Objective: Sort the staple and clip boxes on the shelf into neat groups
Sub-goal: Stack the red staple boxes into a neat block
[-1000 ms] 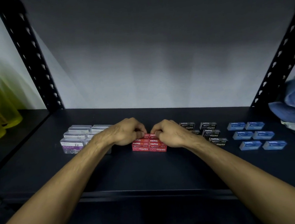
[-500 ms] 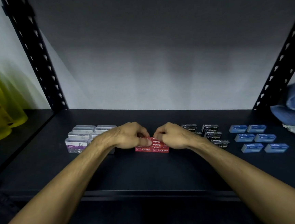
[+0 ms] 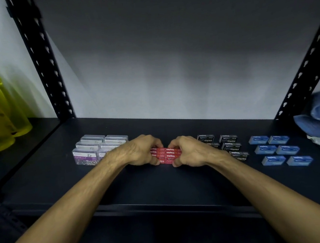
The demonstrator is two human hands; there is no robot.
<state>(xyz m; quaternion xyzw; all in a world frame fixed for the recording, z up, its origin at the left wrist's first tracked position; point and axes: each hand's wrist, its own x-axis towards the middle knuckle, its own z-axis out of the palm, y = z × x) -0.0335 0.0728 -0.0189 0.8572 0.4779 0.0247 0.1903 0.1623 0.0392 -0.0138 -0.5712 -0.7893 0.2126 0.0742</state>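
Red cardboard boxes [image 3: 167, 155] printed "Staples" are gripped from both sides by left hand [image 3: 140, 152] and right hand [image 3: 190, 152], on the dark shelf [image 3: 161, 187].

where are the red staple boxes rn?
In the head view, the red staple boxes sit mid-shelf, pressed between the left hand and right hand, with the clear clip boxes to their left and black staple boxes to their right.

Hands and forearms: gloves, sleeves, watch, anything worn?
Nothing worn. The left hand and right hand are bare, with no gloves, rings or watch visible. Both forearms are bare to the frame edge; no sleeve or wristband shows.
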